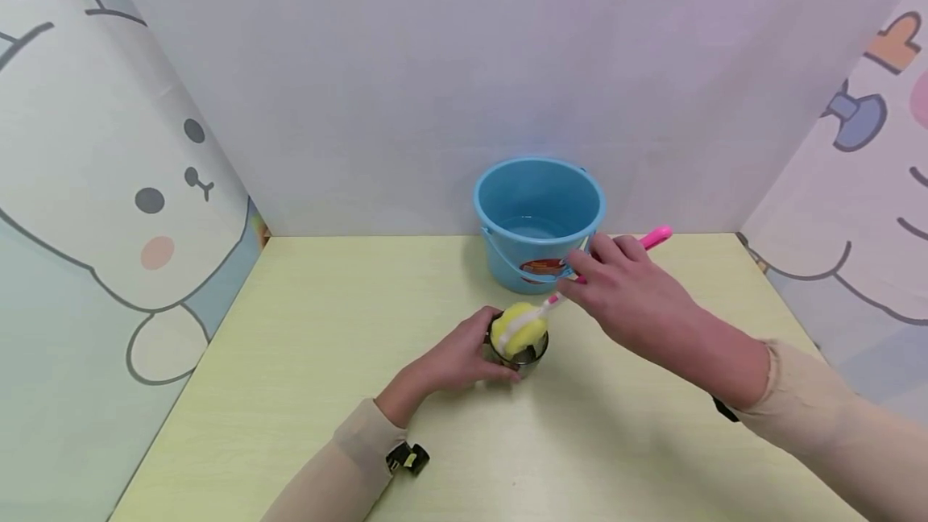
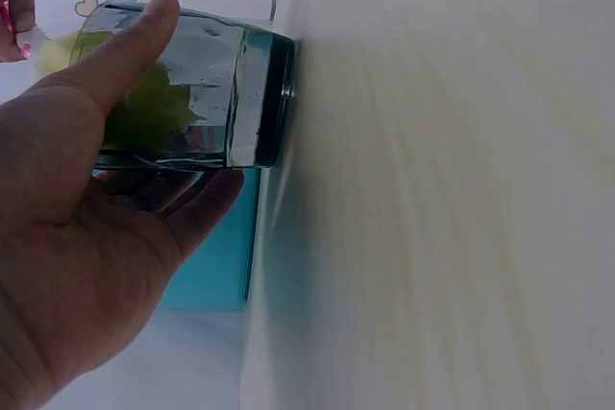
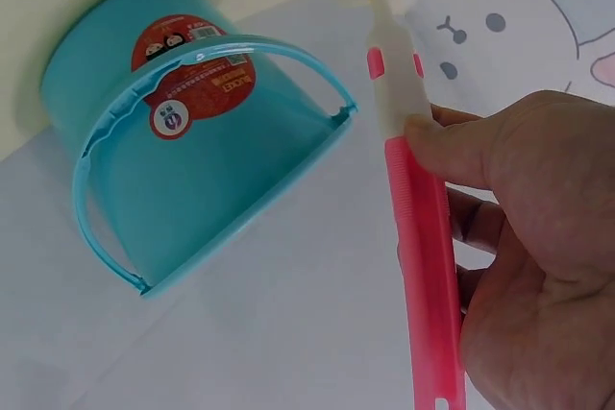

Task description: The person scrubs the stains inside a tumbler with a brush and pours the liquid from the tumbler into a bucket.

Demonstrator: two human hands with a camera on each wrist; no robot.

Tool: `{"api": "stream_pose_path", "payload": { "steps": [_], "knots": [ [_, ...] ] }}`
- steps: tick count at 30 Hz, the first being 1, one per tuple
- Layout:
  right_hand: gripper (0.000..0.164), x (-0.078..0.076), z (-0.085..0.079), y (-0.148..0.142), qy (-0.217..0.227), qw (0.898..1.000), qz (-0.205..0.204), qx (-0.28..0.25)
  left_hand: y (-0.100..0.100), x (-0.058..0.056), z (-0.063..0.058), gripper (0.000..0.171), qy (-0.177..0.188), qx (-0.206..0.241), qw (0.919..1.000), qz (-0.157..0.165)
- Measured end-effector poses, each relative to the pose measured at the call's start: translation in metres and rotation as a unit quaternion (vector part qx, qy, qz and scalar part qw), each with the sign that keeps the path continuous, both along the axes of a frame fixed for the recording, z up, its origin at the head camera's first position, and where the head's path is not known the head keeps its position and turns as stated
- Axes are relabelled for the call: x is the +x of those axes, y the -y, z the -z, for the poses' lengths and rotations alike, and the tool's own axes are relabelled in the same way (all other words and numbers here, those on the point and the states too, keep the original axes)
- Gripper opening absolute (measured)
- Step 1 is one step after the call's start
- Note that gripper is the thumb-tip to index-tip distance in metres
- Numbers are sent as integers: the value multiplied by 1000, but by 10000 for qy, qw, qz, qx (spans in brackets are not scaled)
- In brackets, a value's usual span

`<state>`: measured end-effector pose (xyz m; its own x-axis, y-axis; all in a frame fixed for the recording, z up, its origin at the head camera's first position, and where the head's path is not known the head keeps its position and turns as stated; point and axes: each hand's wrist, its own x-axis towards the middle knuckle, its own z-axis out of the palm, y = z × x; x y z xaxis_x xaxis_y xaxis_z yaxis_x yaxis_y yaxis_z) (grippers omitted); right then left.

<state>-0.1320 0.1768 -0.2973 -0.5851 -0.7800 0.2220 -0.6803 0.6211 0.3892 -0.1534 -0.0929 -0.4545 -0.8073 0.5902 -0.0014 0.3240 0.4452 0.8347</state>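
Observation:
A dark-tinted clear glass (image 1: 530, 359) stands on the table, and my left hand (image 1: 460, 351) grips it round the side with the thumb toward me. In the left wrist view the glass (image 2: 213, 93) shows its thick base at the tabletop, with yellow sponge visible inside. My right hand (image 1: 629, 287) holds a cup brush by its pink handle (image 1: 658, 237), above and right of the glass. The yellow sponge head (image 1: 524, 329) of the brush sits in the glass mouth. In the right wrist view the thumb presses near where the pink handle (image 3: 423, 266) meets its white neck.
A blue bucket (image 1: 500, 252) with a red label stands just behind the glass, near the back wall (image 1: 362, 103); some water shows inside it. Its handle hangs down in front. Printed cartoon panels (image 1: 87, 167) flank the pale yellow table (image 1: 326, 304).

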Motion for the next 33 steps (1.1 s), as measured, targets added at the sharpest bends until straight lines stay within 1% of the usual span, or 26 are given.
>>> {"api": "stream_pose_path", "payload": {
  "steps": [8, 10, 15, 19, 22, 27, 33],
  "knots": [
    [59, -3, 2, -1, -128, 9998, 143, -45, 1, 1, -1, 83, -64, 58, 10000, 19],
    [57, -3, 2, -2, -126, 9997, 185, -35, 1, 1, 0, 83, -64, 43, 10000, 13],
    [52, -4, 3, -10, -21, 9992, 386, 17, 1, 1, 0, 83, -33, 3, 10000, 7],
    [53, -4, 2, -19, 155, 9985, 532, -19, 1, 1, 0, 85, -11, -24, 10000, -19],
    [55, -4, 3, -26, 322, 9976, 603, -97, 1, 1, 0, 86, -18, -73, 10000, -49],
    [53, -5, 7, -40, 454, 9965, 628, -321, 1, 1, 0, 88, -28, -122, 9999, -72],
    [54, -7, 15, -54, 634, 9933, 620, -747, 1, 2, -3, 89, -22, -131, 9999, -44]
  ]
}}
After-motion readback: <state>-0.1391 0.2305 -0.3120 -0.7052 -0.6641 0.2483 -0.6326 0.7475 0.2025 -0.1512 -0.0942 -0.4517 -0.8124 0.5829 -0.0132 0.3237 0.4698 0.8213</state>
